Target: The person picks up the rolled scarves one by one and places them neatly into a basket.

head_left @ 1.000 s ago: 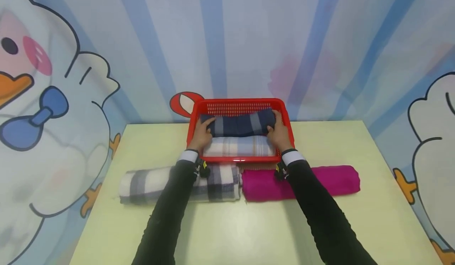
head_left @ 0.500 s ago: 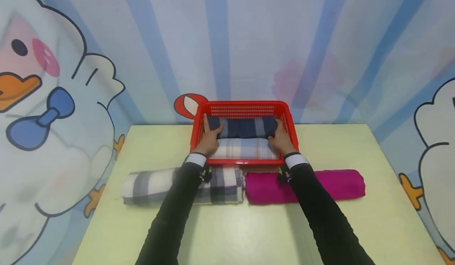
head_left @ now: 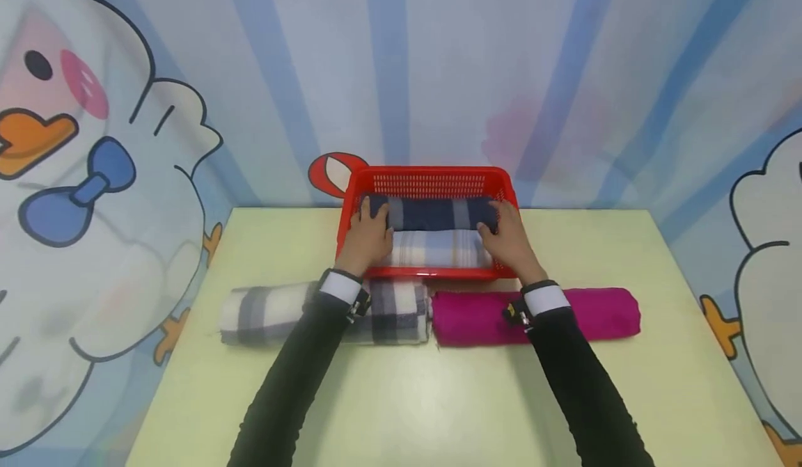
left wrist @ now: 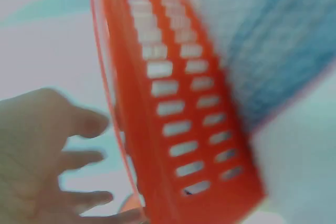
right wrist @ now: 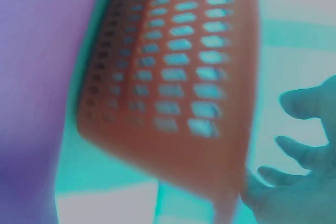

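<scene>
A navy striped cloth roll (head_left: pixel 429 214) lies along the back part of a red plastic basket (head_left: pixel 432 272). In front of it in the basket is a pale plaid cloth roll (head_left: pixel 435 248). My left hand (head_left: pixel 368 239) is over the left end of the navy roll, fingers spread. Over the right end is my right hand (head_left: pixel 510 241), its fingers bent loosely inward. Both wrist views show fingers parted and holding nothing, beside the basket's slotted wall (left wrist: pixel 176 108). The hands partly cover the ends of both rolls.
On the pale yellow table (head_left: pixel 432 404), a grey-and-white checked cloth roll (head_left: pixel 266 314) and a magenta cloth roll (head_left: pixel 601 314) lie end to end before the basket. The forearms pass over them. A cartoon-printed backdrop (head_left: pixel 438 70) stands behind the table.
The navy roll, held at both ends and tilted a second ago, now lies level in the basket. Both hands have loosened from its ends and the right has shifted a little outward.
</scene>
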`<act>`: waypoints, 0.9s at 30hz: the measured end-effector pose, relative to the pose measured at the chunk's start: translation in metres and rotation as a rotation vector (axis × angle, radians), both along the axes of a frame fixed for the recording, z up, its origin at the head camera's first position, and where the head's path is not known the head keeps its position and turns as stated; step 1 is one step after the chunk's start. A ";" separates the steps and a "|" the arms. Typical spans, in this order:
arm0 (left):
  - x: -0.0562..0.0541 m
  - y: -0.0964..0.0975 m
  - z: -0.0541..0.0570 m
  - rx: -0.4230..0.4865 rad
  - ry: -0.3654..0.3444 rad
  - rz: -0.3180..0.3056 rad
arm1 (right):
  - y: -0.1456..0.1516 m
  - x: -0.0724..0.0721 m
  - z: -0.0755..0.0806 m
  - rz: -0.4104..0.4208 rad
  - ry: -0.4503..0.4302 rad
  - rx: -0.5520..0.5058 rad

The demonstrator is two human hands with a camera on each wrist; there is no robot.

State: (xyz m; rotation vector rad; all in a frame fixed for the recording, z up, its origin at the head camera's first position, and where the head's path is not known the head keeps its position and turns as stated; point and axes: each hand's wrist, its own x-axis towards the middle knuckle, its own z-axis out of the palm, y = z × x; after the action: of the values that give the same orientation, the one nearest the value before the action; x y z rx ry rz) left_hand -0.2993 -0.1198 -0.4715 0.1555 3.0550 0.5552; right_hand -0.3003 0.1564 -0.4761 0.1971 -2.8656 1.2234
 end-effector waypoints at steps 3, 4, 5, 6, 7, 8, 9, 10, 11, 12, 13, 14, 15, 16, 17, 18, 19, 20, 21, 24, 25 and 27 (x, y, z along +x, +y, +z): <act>0.030 0.001 0.002 0.152 0.231 0.018 | 0.021 0.022 0.004 -0.065 0.149 -0.140; 0.043 0.000 -0.001 0.239 0.307 0.020 | 0.029 0.030 0.004 -0.090 0.174 -0.177; 0.056 -0.001 -0.006 0.329 0.393 0.022 | 0.039 0.039 0.001 -0.115 0.189 -0.201; 0.070 -0.002 -0.013 0.417 0.467 0.032 | 0.050 0.048 -0.003 -0.136 0.189 -0.222; 0.085 -0.003 -0.021 0.505 0.523 0.046 | 0.061 0.056 -0.008 -0.151 0.186 -0.234; 0.099 -0.004 -0.030 0.581 0.562 0.057 | 0.072 0.064 -0.014 -0.166 0.169 -0.231; 0.112 -0.005 -0.040 0.640 0.580 0.070 | 0.083 0.071 -0.021 -0.176 0.153 -0.226; 0.124 -0.005 -0.050 0.686 0.572 0.081 | 0.094 0.077 -0.029 -0.175 0.138 -0.215; 0.135 -0.004 -0.058 0.722 0.554 0.087 | 0.104 0.084 -0.036 -0.169 0.121 -0.195; 0.144 -0.002 -0.067 0.757 0.509 0.091 | 0.112 0.090 -0.043 -0.161 0.105 -0.174; 0.152 0.002 -0.073 0.785 0.457 0.090 | 0.120 0.095 -0.049 -0.147 0.105 -0.154; 0.158 0.006 -0.078 0.807 0.404 0.086 | 0.126 0.099 -0.055 -0.129 0.110 -0.139; 0.162 0.011 -0.083 0.830 0.353 0.078 | 0.132 0.103 -0.060 -0.117 0.118 -0.118; 0.166 0.017 -0.086 0.852 0.303 0.070 | 0.136 0.107 -0.065 -0.114 0.116 -0.097; 0.168 0.023 -0.089 0.866 0.266 0.060 | 0.140 0.110 -0.070 -0.122 0.121 -0.076; 0.169 0.030 -0.092 0.874 0.230 0.050 | 0.144 0.112 -0.075 -0.145 0.116 -0.059; 0.170 0.036 -0.093 0.868 0.195 0.042 | 0.148 0.113 -0.080 -0.182 0.105 -0.042; 0.170 0.042 -0.094 0.864 0.163 0.027 | 0.152 0.115 -0.085 -0.230 0.077 -0.028; 0.170 0.047 -0.094 0.852 0.135 0.009 | 0.155 0.117 -0.089 -0.289 0.031 -0.015; 0.168 0.064 -0.091 0.787 0.060 -0.025 | 0.166 0.119 -0.101 -0.457 -0.113 -0.041; 0.167 0.069 -0.089 0.756 0.040 -0.027 | 0.168 0.119 -0.104 -0.496 -0.155 -0.067; 0.164 0.078 -0.088 0.690 0.022 -0.018 | 0.171 0.119 -0.109 -0.530 -0.216 -0.119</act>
State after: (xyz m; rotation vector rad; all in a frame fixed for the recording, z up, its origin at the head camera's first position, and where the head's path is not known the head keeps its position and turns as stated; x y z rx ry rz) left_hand -0.1353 -0.0420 -0.5597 0.1994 2.7328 1.5798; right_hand -0.1817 0.3276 -0.5854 -0.6889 -2.7137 1.3455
